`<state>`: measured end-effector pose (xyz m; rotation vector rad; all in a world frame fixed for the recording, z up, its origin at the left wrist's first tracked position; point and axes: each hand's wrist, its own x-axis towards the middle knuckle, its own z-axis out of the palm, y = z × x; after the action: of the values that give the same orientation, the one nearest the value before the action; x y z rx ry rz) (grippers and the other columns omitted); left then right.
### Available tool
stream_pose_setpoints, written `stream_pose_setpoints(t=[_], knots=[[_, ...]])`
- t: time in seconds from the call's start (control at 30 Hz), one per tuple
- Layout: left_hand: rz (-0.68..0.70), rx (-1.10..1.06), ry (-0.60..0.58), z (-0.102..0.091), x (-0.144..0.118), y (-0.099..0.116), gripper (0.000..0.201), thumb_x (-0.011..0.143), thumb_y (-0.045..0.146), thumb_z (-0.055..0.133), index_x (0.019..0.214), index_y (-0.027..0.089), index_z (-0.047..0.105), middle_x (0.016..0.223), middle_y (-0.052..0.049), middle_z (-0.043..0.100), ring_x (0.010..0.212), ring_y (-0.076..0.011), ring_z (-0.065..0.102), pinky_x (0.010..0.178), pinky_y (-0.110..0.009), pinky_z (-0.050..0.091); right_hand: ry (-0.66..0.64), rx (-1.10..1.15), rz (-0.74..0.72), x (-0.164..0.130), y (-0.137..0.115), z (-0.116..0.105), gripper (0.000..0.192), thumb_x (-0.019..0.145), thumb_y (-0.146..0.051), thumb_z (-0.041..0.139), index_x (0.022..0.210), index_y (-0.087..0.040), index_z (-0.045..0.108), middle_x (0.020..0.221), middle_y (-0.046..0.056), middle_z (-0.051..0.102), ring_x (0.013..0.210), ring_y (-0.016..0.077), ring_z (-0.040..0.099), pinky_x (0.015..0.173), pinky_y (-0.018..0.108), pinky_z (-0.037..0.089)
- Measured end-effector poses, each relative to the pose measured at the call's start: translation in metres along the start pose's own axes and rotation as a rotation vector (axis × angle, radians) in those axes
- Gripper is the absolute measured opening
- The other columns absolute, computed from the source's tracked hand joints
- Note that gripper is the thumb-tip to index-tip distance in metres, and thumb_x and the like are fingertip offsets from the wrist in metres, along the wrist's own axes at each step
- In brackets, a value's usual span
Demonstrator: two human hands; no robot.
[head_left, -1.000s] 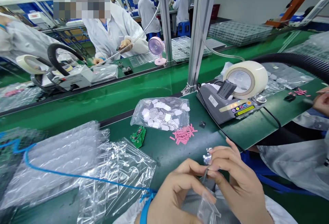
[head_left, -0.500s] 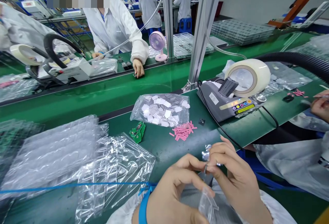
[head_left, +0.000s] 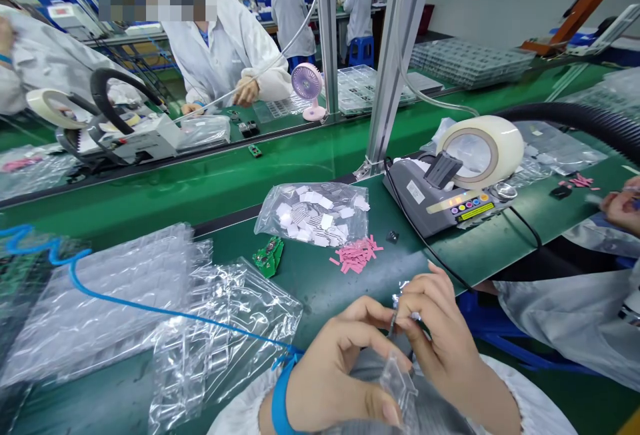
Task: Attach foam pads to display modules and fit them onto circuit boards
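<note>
Setting: green table [head_left: 320,282] on an assembly line, co-workers in white coats across the belt.
Work piece: small clear film piece [head_left: 401,300], pinched at the near table edge.
Right hand [head_left: 443,342]: fingertips closed on the film.
Left hand [head_left: 340,372]: closed on a clear bag [head_left: 400,388], thumb and forefinger meeting the right's.
Progress: seemingly mid-peel; pink strips [head_left: 356,253] and circuit board [head_left: 268,256] lie untouched.
Around: bag of white pieces [head_left: 313,214], tape dispenser [head_left: 450,185]; blue cord [head_left: 150,308] crosses plastic trays [head_left: 100,295].

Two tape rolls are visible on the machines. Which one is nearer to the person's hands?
The white tape roll on the grey dispenser at right, on the near side of the green belt. The other roll sits across the belt, far left.
</note>
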<state>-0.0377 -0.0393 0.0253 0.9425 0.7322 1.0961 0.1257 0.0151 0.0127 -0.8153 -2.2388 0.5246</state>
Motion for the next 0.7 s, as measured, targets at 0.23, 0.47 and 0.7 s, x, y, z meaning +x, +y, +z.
stream_pose_setpoints(t=[0.23, 0.47, 0.7], knots=[[-0.155, -0.503, 0.200, -0.005, 0.006, -0.008, 0.035, 0.061, 0.050, 0.071, 0.076, 0.018, 0.072, 0.110, -0.007, 0.056, 0.105, -0.0251, 0.050, 0.099, -0.044, 0.032, -0.060, 0.211, 0.173, -0.019, 0.007, -0.010, 0.018, 0.092, -0.026, 0.031, 0.075, -0.022, 0.036, 0.072, -0.002, 0.043, 0.066, 0.0143, 0.048, 0.082, 0.039, 0.043], [-0.190, -0.542, 0.170, -0.013, 0.011, -0.010, 0.033, 0.065, 0.048, 0.069, 0.080, 0.020, 0.071, 0.113, -0.006, 0.059, 0.109, -0.0246, 0.050, 0.101, -0.044, 0.032, -0.057, -0.119, 0.345, -0.035, 0.077, 0.014, 0.011, 0.083, -0.023, 0.049, 0.073, -0.019, 0.052, 0.072, 0.003, 0.054, 0.072, 0.0200, 0.052, 0.069, 0.037, 0.043], [-0.159, -0.181, 0.071, 0.006, 0.011, -0.001, 0.035, 0.053, 0.043, 0.079, 0.078, 0.019, 0.073, 0.103, -0.007, 0.050, 0.099, -0.0228, 0.049, 0.091, -0.036, 0.037, -0.125, -0.114, -0.124, -0.003, 0.017, -0.026, 0.041, 0.080, -0.033, 0.059, 0.118, -0.023, 0.047, 0.108, 0.007, 0.059, 0.099, 0.0221, 0.054, 0.094, 0.045, 0.035]])
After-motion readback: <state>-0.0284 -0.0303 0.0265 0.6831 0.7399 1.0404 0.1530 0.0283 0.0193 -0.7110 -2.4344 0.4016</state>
